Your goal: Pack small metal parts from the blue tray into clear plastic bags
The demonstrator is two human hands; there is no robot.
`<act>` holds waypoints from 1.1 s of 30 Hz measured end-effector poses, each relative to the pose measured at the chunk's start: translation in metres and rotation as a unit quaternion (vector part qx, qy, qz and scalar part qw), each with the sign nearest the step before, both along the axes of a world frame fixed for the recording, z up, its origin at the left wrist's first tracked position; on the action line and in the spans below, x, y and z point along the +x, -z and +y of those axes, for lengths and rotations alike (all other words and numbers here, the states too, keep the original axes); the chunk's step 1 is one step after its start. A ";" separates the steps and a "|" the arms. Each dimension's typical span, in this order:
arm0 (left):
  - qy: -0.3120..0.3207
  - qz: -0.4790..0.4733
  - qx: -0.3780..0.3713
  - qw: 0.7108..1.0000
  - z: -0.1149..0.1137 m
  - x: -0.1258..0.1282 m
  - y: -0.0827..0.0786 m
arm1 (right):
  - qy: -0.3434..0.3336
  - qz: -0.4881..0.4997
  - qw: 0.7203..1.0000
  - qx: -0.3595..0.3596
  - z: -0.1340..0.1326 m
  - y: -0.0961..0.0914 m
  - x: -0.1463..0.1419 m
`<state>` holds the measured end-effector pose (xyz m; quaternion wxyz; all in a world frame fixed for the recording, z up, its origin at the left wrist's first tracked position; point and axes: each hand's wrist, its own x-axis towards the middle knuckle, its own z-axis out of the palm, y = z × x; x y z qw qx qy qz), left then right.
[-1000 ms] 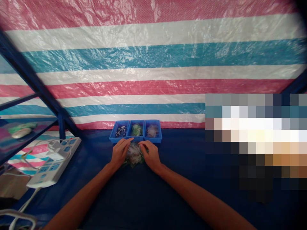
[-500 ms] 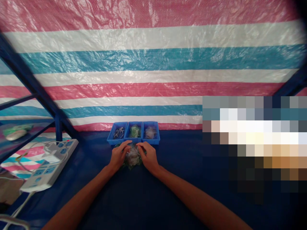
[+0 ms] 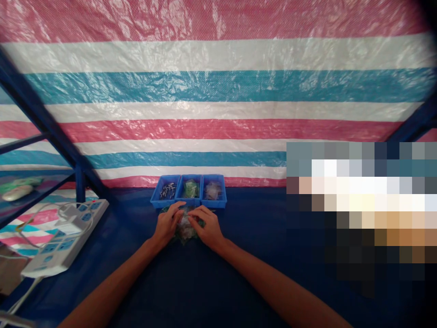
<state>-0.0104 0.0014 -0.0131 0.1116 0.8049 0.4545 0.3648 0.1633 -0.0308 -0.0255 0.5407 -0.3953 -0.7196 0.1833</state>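
Note:
On the dark blue table, a crinkled clear plastic piece (image 3: 186, 231) with green edges lies between my hands. My left hand (image 3: 167, 224) is at its left side, thumb and bent fingers closed at the plastic, the index finger reaching over the top. From the right, my right hand (image 3: 209, 227) brings thumb and fingertips together over its upper part; what small thing they pinch is too blurred to name. Just beyond stands a blue three-compartment tray (image 3: 164, 203). It holds small metal pins (image 3: 167, 190) at left, green packets (image 3: 191, 189) in the middle and clear packets (image 3: 213, 191) at right.
A white power strip (image 3: 71, 246) with plugs and cables lies at the left. Blue metal frame bars (image 3: 80, 182) rise beside it. A striped plastic sheet (image 3: 218, 86) hangs behind the table (image 3: 252, 228). The right side is pixelated.
My right hand has shifted left, its fingertips now nearer my left hand and over the plastic. My left hand has barely moved. The view has shifted slightly.

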 end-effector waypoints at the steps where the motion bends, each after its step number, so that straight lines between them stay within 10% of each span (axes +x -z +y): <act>1: 0.000 0.002 0.000 1.000 0.000 0.000 0.000 | -0.001 0.000 1.000 0.000 0.000 0.001 0.000; 33: -0.004 -0.037 0.045 0.998 -0.014 0.000 -0.011 | 0.051 0.023 0.998 -0.021 0.002 0.000 -0.001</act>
